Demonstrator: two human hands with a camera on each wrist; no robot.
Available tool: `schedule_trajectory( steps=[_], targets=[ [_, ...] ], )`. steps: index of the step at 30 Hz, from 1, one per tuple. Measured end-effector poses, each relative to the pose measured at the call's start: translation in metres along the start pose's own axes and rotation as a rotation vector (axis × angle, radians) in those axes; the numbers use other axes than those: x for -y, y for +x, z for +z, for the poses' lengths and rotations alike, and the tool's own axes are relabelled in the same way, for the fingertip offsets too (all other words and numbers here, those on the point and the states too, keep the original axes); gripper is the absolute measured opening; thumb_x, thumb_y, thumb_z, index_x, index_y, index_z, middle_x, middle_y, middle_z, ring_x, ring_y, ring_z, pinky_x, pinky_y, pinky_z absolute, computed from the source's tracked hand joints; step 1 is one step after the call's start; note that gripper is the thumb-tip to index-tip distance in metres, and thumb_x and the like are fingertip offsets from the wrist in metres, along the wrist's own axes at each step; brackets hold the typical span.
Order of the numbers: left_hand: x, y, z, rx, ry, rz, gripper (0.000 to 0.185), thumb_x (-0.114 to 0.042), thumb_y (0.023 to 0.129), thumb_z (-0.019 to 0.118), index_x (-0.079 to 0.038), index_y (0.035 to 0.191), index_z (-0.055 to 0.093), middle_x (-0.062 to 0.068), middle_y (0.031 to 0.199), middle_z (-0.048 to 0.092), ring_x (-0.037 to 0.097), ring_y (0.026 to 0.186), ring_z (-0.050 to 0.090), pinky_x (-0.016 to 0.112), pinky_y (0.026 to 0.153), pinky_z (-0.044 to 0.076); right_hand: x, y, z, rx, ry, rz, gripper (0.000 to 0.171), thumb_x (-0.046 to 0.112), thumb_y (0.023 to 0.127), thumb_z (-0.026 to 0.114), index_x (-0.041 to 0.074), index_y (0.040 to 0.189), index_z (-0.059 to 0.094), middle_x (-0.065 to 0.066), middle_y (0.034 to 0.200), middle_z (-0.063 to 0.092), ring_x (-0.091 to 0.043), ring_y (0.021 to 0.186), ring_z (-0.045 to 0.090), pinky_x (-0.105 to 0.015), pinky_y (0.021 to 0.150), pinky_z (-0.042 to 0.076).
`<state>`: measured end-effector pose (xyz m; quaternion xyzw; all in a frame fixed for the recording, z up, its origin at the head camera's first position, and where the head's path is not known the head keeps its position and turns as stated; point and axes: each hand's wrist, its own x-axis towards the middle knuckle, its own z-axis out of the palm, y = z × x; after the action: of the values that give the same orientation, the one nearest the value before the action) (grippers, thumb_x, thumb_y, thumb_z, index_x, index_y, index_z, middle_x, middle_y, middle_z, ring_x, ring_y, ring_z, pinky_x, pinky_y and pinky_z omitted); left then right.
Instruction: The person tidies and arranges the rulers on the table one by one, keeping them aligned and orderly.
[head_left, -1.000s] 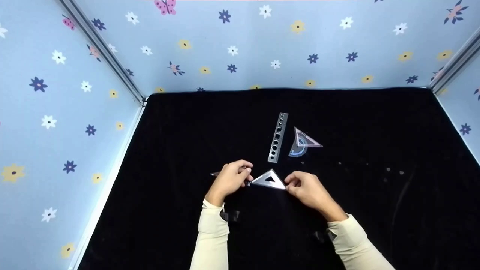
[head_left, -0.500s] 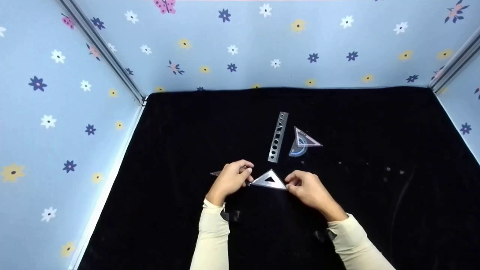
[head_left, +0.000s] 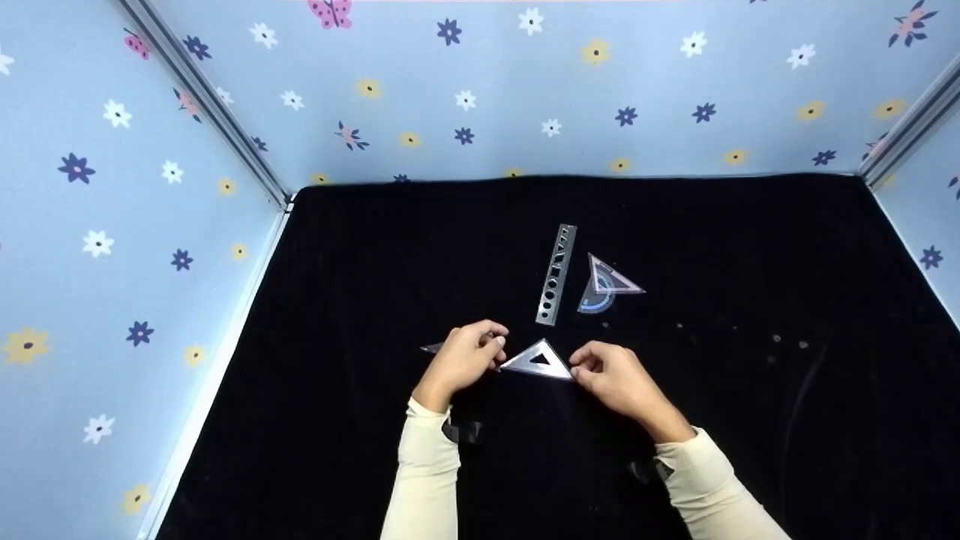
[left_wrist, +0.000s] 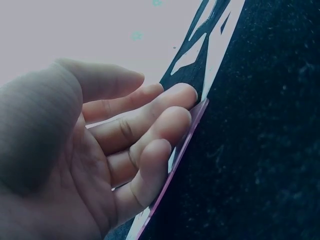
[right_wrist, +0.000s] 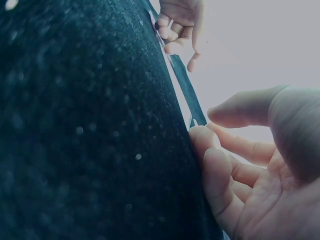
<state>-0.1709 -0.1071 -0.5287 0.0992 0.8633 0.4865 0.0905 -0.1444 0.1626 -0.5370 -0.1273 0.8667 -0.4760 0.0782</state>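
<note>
Centrally, below mid-frame: clear plastic triangular set square [head_left: 556,367] | left hand [head_left: 460,360] beside, thumb apart | right hand [head_left: 619,381] touches corner, thumb apart

No lettering, number or brand is showing legibly: any markings on the stencil ruler [head_left: 562,274], the blue-banded protractor [head_left: 597,306], the pink-edged set square [head_left: 619,290] overlapping it and the silvery set square [head_left: 556,367] are appearing too small or faint.

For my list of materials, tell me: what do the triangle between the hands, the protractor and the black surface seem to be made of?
Triangle: likely glossy plastic; it shines silvery, so metal stays possible.
Protractor: probably transparent plastic; black shows through it.
Black surface: perhaps fabric, matte, with fine texture in the wrist views.
</note>
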Motion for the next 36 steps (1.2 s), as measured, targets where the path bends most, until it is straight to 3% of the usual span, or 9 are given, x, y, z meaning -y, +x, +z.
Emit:
schedule_trajectory(
  steps=[10, 19, 28, 36],
  targets=[
    [0.002, -0.001, 0.000, -0.016, 0.027, 0.023, 0.021, -0.006, 0.095, 0.059, -0.003, 0.113, 0.071, 0.002, 0.081, 0.072, 0.016, 0.066, 0.067, 0.029, 0.063, 0.054, -0.001, -0.001, 0.001, 0.002, -0.007, -0.002, 0.011, 0.004, 0.083, 0.072, 0.008, 0.094, 0.072, 0.004, 0.075, 0.066, -0.011, 0.066, 0.060, -0.026, 0.063, 0.049],
    [0.001, -0.001, 0.000, -0.044, -0.030, 0.065, 0.022, -0.003, 0.096, 0.056, 0.001, 0.113, 0.069, 0.005, 0.081, 0.071, 0.020, 0.067, 0.067, 0.030, 0.064, 0.055, 0.001, 0.000, -0.001, 0.005, -0.009, 0.005, 0.009, 0.006, 0.085, 0.072, 0.008, 0.094, 0.073, 0.004, 0.075, 0.066, -0.011, 0.066, 0.060, -0.027, 0.063, 0.050],
    [-0.001, 0.001, 0.001, -0.061, -0.035, 0.082, 0.022, -0.003, 0.096, 0.057, 0.001, 0.113, 0.070, 0.003, 0.080, 0.070, 0.019, 0.066, 0.067, 0.029, 0.063, 0.055, 0.003, 0.000, -0.007, 0.039, 0.122, 0.098, 0.008, 0.006, 0.091, 0.068, 0.004, 0.098, 0.071, -0.003, 0.075, 0.067, -0.017, 0.060, 0.061, -0.028, 0.048, 0.050],
    [-0.002, 0.001, 0.003, -0.068, -0.016, 0.102, 0.021, -0.003, 0.095, 0.057, 0.000, 0.111, 0.070, 0.002, 0.080, 0.070, 0.015, 0.065, 0.065, 0.028, 0.063, 0.054, 0.000, 0.002, -0.017, 0.008, 0.156, 0.112, 0.011, 0.008, 0.094, 0.067, 0.001, 0.101, 0.070, -0.007, 0.081, 0.067, -0.021, 0.066, 0.063, -0.030, 0.051, 0.052]
  ],
)
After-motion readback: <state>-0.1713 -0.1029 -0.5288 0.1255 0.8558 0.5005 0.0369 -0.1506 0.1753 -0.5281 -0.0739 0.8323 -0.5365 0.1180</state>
